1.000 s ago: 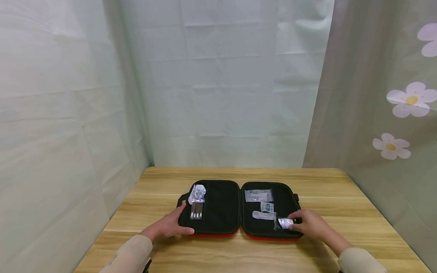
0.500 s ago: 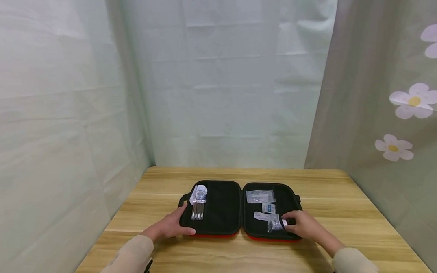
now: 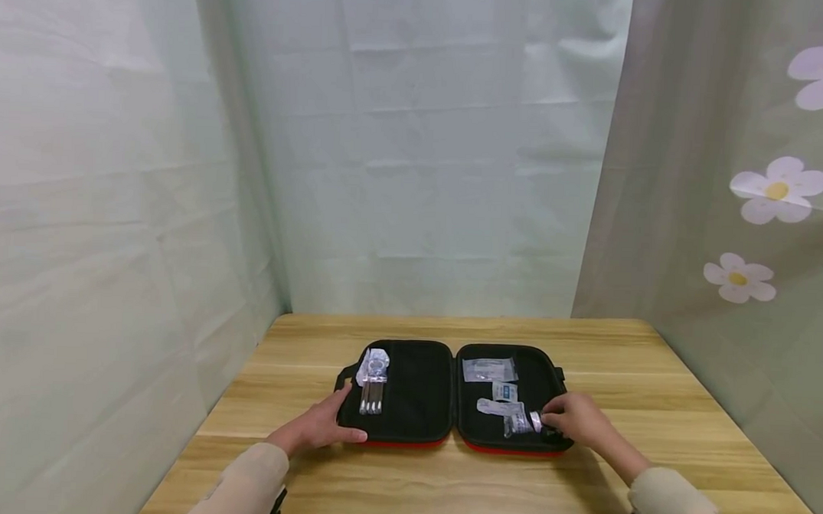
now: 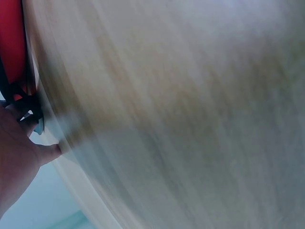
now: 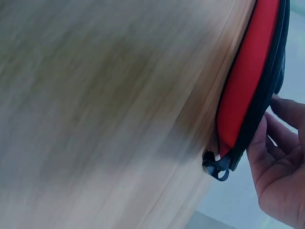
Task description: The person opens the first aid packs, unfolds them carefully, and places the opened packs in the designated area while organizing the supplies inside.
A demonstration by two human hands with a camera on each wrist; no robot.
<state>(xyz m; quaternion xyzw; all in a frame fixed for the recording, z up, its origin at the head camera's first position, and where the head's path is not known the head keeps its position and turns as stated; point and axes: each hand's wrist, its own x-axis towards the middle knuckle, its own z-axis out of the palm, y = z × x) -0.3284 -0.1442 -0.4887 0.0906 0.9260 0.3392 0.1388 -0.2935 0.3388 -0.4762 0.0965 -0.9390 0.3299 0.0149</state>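
Observation:
An unfolded black case [image 3: 415, 391] with a red outside lies flat. In its right half, near the front, sits a small white roll-like item [image 3: 535, 421] beside a clear wrapped packet [image 3: 517, 424]. My right hand [image 3: 580, 419] is at that half's right front, its fingertips right at the white item's right end; I cannot tell whether they pinch it. In the right wrist view the right hand's fingertips [image 5: 286, 110] are bent at the case rim, their contact hidden. My left hand [image 3: 318, 423] rests at the left half's outer edge, thumb stretched along the front.
Cotton swabs [image 3: 372, 397] in a clear sleeve lie in the left half, below a white wrapped item [image 3: 375, 362]. The right half also holds a clear flat packet [image 3: 489, 369], a small white-and-blue sachet [image 3: 505, 391] and a white strip packet [image 3: 494, 407]. Wooden table [image 3: 442, 492] underneath.
The white item and its clear wrapping have shifted slightly inward in the right half. My right hand moved left with it, then drew back a little right. The left hand stays put.

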